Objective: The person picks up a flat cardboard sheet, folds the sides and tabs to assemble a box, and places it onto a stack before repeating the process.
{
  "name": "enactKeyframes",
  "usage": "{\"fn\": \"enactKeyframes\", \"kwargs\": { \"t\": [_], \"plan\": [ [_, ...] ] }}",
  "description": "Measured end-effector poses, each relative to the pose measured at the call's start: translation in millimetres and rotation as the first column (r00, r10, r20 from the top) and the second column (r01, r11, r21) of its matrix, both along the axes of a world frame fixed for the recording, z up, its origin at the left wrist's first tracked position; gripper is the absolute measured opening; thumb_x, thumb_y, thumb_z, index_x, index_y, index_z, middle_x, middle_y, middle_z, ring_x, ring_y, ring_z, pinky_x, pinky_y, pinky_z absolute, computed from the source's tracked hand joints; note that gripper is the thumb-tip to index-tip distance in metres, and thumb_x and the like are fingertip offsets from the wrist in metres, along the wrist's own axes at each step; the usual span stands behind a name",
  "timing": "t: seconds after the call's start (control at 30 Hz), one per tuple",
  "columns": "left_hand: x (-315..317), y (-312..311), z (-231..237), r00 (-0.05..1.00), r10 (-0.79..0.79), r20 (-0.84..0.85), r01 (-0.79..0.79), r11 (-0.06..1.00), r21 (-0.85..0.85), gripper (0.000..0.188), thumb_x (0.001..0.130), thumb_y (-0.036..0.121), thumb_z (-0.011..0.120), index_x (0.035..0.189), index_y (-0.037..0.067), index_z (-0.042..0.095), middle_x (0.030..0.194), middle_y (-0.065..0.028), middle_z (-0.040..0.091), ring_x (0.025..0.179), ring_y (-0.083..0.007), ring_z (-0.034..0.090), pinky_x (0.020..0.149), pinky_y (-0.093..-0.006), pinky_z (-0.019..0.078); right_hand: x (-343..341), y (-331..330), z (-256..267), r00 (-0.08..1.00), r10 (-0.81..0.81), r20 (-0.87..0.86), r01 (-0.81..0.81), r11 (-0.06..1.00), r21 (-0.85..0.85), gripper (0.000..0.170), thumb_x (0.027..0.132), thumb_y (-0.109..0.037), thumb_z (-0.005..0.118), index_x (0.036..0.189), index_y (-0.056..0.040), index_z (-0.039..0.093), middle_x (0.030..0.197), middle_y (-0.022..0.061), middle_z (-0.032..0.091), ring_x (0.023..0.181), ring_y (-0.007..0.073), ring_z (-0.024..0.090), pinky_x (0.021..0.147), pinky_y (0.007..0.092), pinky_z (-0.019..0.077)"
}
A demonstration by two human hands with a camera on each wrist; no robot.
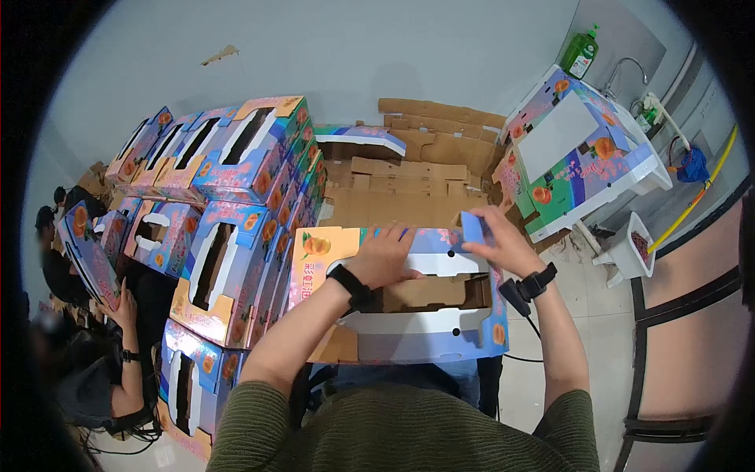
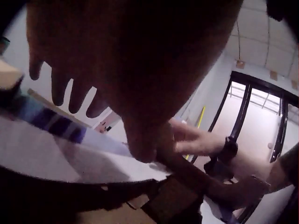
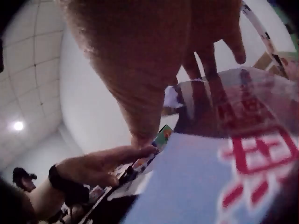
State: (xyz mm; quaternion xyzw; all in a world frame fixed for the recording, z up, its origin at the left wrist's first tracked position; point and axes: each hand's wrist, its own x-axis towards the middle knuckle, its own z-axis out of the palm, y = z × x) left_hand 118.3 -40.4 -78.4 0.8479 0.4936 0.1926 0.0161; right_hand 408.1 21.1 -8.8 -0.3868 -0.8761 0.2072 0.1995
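Note:
A printed fruit carton (image 1: 425, 338) with peach pictures lies in front of me, with a long cutout in its top. My left hand (image 1: 384, 256) rests on the carton's far side, its fingers extended and the thumb by the cutout's edge. At the far right corner my right hand (image 1: 507, 245) is against a small raised blue flap (image 1: 472, 228). From the right wrist, the straight, spread fingers (image 3: 208, 58) show close over a blue panel (image 3: 182, 177) with red characters.
Stacked printed cartons (image 1: 250, 153) stand at the left, near a person (image 1: 98, 377) handling another carton. Flattened cardboard (image 1: 409, 185) lies against the wall. On the right are a carton-covered sink (image 1: 641, 177), a green pump bottle (image 1: 580, 53) and a white basin (image 1: 629, 256).

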Motion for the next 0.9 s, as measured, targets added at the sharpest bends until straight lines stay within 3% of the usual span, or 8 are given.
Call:
{"fn": "enactKeyframes", "kwargs": {
  "t": [0.1,0.17,0.2,0.33,0.53,0.67,0.8,0.9],
  "plan": [
    [-27.9,-1.9,28.7,0.989,-0.122,0.084,0.126,0.99,-0.054,0.079,0.082,0.046,0.08,0.141,0.004,0.051,0.136,-0.0198,0.058,0.128,-0.0372,0.055,0.108,-0.0536,0.0414,1.6,-20.5,-2.1,0.991,0.003,0.132,-0.016,0.995,0.096,0.092,0.085,-0.045,0.08,0.153,0.0006,0.036,0.143,0.0286,0.047,0.133,0.0439,0.049,0.11,0.0478,0.0436],
    [-54.9,-7.1,38.8,0.998,0.008,-0.061,-0.005,0.999,0.054,0.074,0.083,0.043,0.079,0.141,0.006,0.051,0.132,-0.0207,0.059,0.125,-0.0375,0.056,0.106,-0.0514,0.0431,-0.6,-41.4,-5.9,0.984,-0.019,0.175,-0.022,0.972,0.232,0.095,0.086,-0.045,0.079,0.155,0.0011,0.033,0.15,0.0304,0.041,0.139,0.0461,0.042,0.113,0.0502,0.0405],
    [-65.9,-12.4,40.1,0.989,0.08,-0.127,-0.067,0.992,0.109,0.072,0.084,0.041,0.078,0.141,0.006,0.051,0.129,-0.0211,0.06,0.124,-0.0376,0.057,0.105,-0.0503,0.044,0.6,-50.4,-12.9,0.986,-0.05,0.16,0.02,0.983,0.182,0.098,0.086,-0.05,0.077,0.158,-0.0034,0.03,0.159,0.0291,0.03,0.147,0.0489,0.031,0.114,0.0572,0.0378],
    [-96.0,-14.2,41.1,0.992,0.079,-0.102,-0.091,0.989,-0.115,0.062,0.087,0.037,0.075,0.135,0.005,0.053,0.107,-0.0195,0.063,0.102,-0.0389,0.064,0.088,-0.0474,0.0521,6.1,-80.8,-36.2,0.929,-0.07,0.363,0.035,0.994,0.101,0.102,0.084,-0.055,0.076,0.162,-0.0142,0.026,0.167,0.0242,0.018,0.153,0.0506,0.014,0.111,0.0642,0.0395],
    [-93.1,-6.6,48.6,0.962,-0.019,-0.274,-0.012,0.994,-0.109,0.035,0.09,0.02,0.065,0.117,0.001,0.054,0.101,-0.0198,0.066,0.093,-0.0395,0.067,0.078,-0.0488,0.0541,7.3,-87.0,-49.0,0.913,-0.095,0.396,0.047,0.991,0.128,0.093,0.087,-0.045,0.074,0.161,-0.0132,0.028,0.167,0.0239,0.017,0.154,0.0499,0.013,0.11,0.0604,0.0446],
    [-110.9,-13.4,70.0,0.991,0.13,0.008,-0.123,0.953,-0.276,0.038,0.09,0.015,0.06,0.124,-0.002,0.052,0.117,-0.0224,0.067,0.104,-0.0417,0.066,0.087,-0.0502,0.0532,9.6,-84.9,-61.4,0.912,-0.114,0.394,0.025,0.974,0.224,0.091,0.087,-0.041,0.075,0.161,-0.0133,0.03,0.166,0.0239,0.019,0.154,0.0498,0.014,0.107,0.0555,0.049],
    [-107.6,-37.2,69.6,0.992,-0.025,-0.122,0.049,0.979,0.198,0.06,0.088,0.023,0.072,0.137,-0.001,0.05,0.129,-0.0214,0.061,0.122,-0.0396,0.057,0.104,-0.0509,0.0449,4.0,-83.2,-47.9,0.915,-0.098,0.392,0.035,0.986,0.165,0.09,0.087,-0.04,0.075,0.161,-0.014,0.03,0.166,0.0242,0.019,0.153,0.0502,0.015,0.112,0.0544,0.0448],
    [-87.2,-76.7,78.7,0.955,-0.233,-0.182,0.195,0.96,-0.202,0.061,0.084,0.03,0.078,0.13,-0.003,0.056,0.134,-0.0213,0.058,0.125,-0.037,0.056,0.108,-0.0496,0.0431,4.5,-86.8,-42.1,0.934,-0.102,0.343,0.063,0.99,0.123,0.089,0.088,-0.043,0.074,0.161,-0.015,0.03,0.167,0.0216,0.019,0.155,0.0461,0.015,0.117,0.0637,0.0319]
  ]
}}
